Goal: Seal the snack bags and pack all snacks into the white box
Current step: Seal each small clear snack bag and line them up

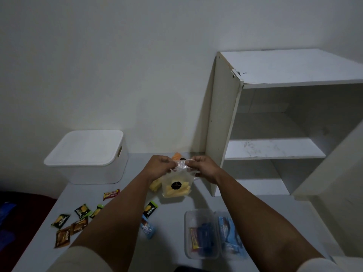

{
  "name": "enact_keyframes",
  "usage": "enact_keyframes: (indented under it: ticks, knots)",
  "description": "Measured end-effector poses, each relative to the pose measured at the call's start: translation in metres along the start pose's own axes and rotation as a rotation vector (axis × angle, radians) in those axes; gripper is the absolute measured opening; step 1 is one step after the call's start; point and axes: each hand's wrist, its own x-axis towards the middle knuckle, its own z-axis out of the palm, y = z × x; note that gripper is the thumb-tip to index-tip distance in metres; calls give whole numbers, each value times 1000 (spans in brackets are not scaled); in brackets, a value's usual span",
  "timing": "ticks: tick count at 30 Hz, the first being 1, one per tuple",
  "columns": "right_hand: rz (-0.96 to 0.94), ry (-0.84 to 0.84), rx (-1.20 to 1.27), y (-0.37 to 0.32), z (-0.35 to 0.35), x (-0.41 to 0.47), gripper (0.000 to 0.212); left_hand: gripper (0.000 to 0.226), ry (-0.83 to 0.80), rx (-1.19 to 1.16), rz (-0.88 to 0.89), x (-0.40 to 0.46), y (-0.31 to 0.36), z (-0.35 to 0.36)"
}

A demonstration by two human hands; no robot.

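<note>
Clear glossy crinkled plastic snack bag (175,185), matt smooth white plastic box (86,156) with lid, shiny foil-like snack wrappers (82,211), transparent plastic tray (202,234), smooth matt table (172,211), scuffed white laminate shelf (275,148)

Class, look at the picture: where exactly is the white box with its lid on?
In the head view the white box sits at the table's far left, against the wall, left of both hands and beyond the scattered snack packets.

Hands: left hand (160,166) and right hand (204,168) pinch the top edge of the clear snack bag (176,185).
Box: white box (88,157), lid on, far left on the table (172,222).
Loose: small snack packets (80,222) lie near left.
Tub: clear container (202,234) near right.
</note>
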Motion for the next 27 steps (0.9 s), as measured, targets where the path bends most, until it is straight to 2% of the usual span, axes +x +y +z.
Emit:
enact_keyframes:
  ticks: [3, 6, 10, 14, 19, 24, 27]
  knots:
    - [3, -5, 7, 0, 0, -1, 6, 10, -23, 29, 15, 1, 2, 1]
    - [-16, 32, 53, 0, 2, 2, 22, 12, 0, 38, 47, 3, 4, 0]
    - [-26, 45, 86, 1, 3, 2, 7, 14, 35, 32, 57, 7, 2, -3]
    - [-64, 67, 18, 1, 4, 7, 10, 14, 46, 20, 35, 7, -3, -1]
    - [-55, 82, 60, 6, 4, 9, 28, 15, 59, -6, 33, 7, -6, -5]
    - [-84, 142, 138, 4, 12, 11, 7, 21, 67, -62, 2, 1, -10, -17]
    - [-92, 226, 153, 3, 15, 15, 6, 23, 72, -176, -22, -3, -15, -29]
